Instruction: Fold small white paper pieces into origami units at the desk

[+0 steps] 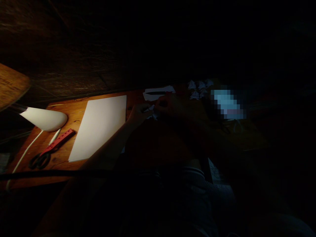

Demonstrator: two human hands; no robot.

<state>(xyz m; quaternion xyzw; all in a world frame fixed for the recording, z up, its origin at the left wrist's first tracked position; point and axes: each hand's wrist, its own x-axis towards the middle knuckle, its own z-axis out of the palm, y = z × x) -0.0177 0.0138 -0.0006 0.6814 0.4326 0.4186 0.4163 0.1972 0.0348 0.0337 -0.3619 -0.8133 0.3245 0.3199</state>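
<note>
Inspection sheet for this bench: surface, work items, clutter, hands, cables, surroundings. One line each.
Surface: wooden table, lit at left, deep shadow at right.
Work items: small folded paper piece between the hands; similar folded paper pieces grouped beyond; sheet stack to the left.
Clutter: scissors and red strip at left; slim dark object on loose paper.
Hands: left hand grips the folded piece; right hand beside it, grip too dark to tell.
Cables: white cord near the left end; dark cable crosses the lower left.
Surroundings: dark background; pixelated bright patch at right.
</note>
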